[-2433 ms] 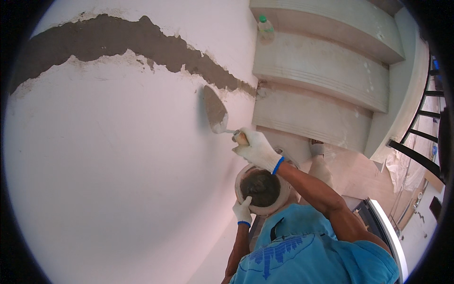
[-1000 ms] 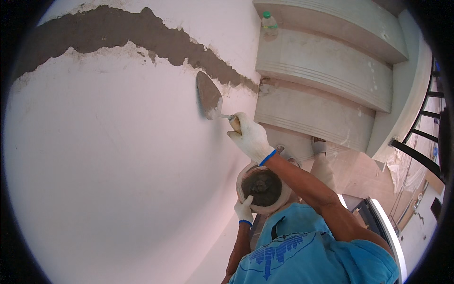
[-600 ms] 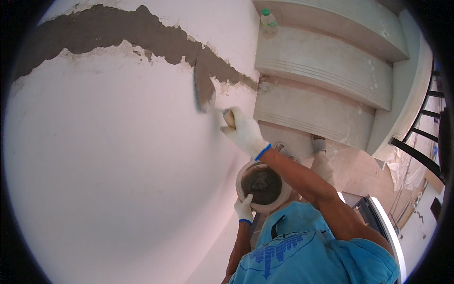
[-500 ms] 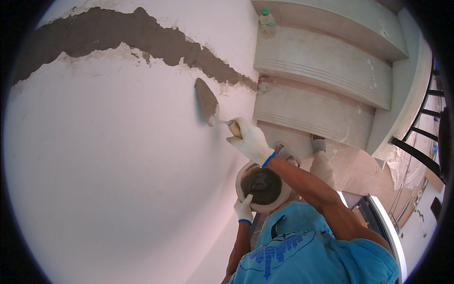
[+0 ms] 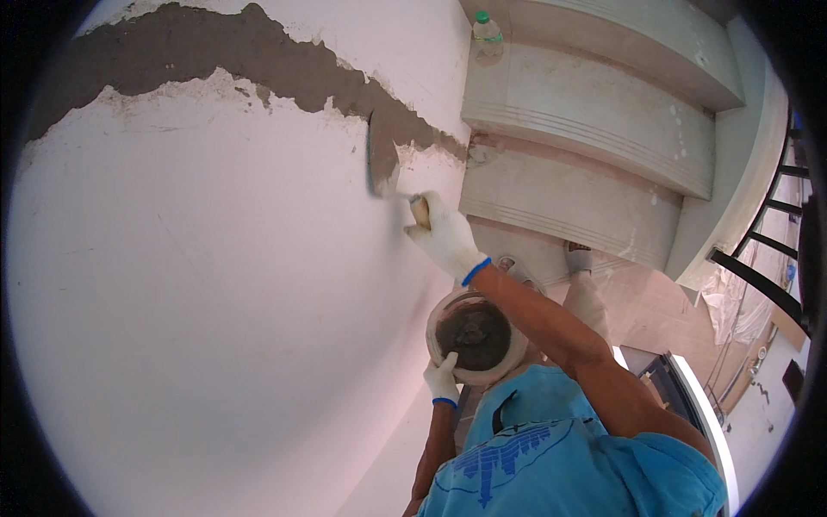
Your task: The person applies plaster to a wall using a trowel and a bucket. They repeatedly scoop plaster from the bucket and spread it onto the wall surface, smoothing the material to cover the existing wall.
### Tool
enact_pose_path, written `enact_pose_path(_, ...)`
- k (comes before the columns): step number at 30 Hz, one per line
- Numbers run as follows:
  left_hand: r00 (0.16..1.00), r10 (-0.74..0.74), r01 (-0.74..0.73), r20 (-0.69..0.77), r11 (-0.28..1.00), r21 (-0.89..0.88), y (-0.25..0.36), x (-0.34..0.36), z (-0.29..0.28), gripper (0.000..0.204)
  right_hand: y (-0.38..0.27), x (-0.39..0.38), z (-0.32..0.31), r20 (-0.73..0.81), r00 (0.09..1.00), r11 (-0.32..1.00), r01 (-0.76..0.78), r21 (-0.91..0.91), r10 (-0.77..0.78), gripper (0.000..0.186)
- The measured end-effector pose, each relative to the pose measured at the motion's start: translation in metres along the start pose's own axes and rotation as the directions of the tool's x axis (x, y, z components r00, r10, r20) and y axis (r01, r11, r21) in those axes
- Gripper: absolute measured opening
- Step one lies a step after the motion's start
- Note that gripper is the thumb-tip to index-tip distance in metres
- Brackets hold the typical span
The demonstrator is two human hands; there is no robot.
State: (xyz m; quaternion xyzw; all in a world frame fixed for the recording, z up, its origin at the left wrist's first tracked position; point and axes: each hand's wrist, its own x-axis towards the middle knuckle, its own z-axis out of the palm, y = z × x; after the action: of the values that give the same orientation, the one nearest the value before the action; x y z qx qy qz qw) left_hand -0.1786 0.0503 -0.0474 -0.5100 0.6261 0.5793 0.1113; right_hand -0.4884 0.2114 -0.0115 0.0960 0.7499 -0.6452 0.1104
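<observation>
My right hand (image 5: 446, 238), in a white glove with a blue cuff, is closed round the wooden handle of a trowel (image 5: 382, 159). The trowel's mortar-coated blade lies against the lower edge of a rough grey-brown mortar band (image 5: 194, 47) that runs across the white wall (image 5: 198, 267). My left hand (image 5: 443, 380), gloved the same way, grips the rim of a round bucket (image 5: 438, 349) in front of my body, with the thumb over the edge. Dark wet mortar (image 5: 474, 336) fills part of the bucket.
Pale stair steps (image 5: 586, 112) rise at the upper right beside the wall. A clear plastic bottle (image 5: 488, 36) with a green cap stands on a step. A black metal railing (image 5: 758, 280) curves along the far right, and plastic sheeting (image 5: 719, 310) lies below it.
My right hand has moved the trowel up the wall, from just below the mortar band onto its lower edge. My left hand and the bucket have barely shifted.
</observation>
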Motion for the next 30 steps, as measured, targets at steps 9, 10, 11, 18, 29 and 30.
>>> enact_pose_path(9,0.999,0.018,-0.017,0.028,1.0,-0.026,-0.004,0.003,-0.001,0.043,0.014,-0.012,-0.014,-0.021,1.0,1.0,0.023,0.008,-0.023,0.052)
enact_pose_path(10,1.0,0.016,-0.016,0.027,1.0,-0.019,0.0,0.0,0.001,0.043,0.011,-0.003,-0.014,-0.069,0.997,1.0,0.017,0.02,-0.015,0.051)
enact_pose_path(11,1.0,0.014,-0.014,0.026,1.0,-0.012,0.001,-0.002,0.002,0.044,0.008,0.005,-0.016,-0.056,0.998,0.999,0.006,0.035,-0.004,0.05)
enact_pose_path(18,1.0,-0.012,0.012,0.014,1.0,-0.012,-0.001,-0.004,0.003,0.044,0.014,-0.004,-0.001,0.021,0.995,0.995,0.1,-0.025,-0.099,0.053)
enact_pose_path(29,1.0,0.007,-0.006,0.021,0.999,-0.032,-0.004,-0.006,0.0,0.043,0.002,0.007,-0.023,-0.037,0.999,0.999,0.04,0.025,-0.039,0.048)
enact_pose_path(30,1.0,0.001,-0.001,0.022,1.0,-0.025,-0.004,-0.006,0.001,0.043,0.001,0.015,-0.023,-0.045,0.998,0.998,0.053,0.024,-0.052,0.049)
